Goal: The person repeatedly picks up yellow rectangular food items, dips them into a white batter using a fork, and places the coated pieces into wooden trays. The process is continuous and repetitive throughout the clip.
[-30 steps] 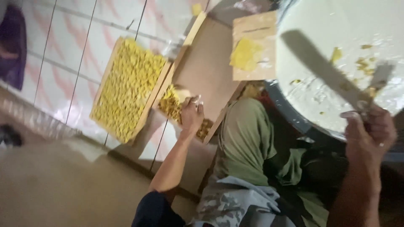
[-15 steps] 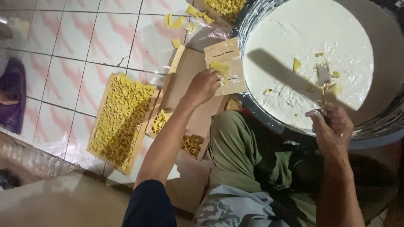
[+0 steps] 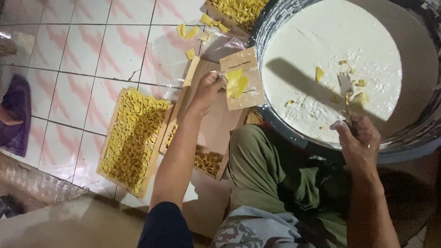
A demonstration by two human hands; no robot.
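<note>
Yellow pieces (image 3: 236,82): small stack on a cardboard square (image 3: 243,78) at the basin's rim, pinched by left hand (image 3: 209,89) fingers.
Change: a second ago that hand rested lower, at the wooden tray (image 3: 204,160); now it has reached up to the cardboard.
Right hand (image 3: 358,142): fingers closed round a spatula (image 3: 345,89), blade in white batter (image 3: 330,64).
Basin (image 3: 275,124): several pieces already float inside.
Floor tray (image 3: 133,138): full, untouched.

Bare tiled floor (image 3: 78,50) lies open at the far left. Nearer, a tray of yellow pieces (image 3: 133,138) and a second wooden tray (image 3: 209,133) crowd the middle. To the right, the big tub of white batter (image 3: 340,69) blocks passage, its rim touching the person's knee (image 3: 257,156). Loose yellow scraps (image 3: 193,33) litter the far floor.
</note>
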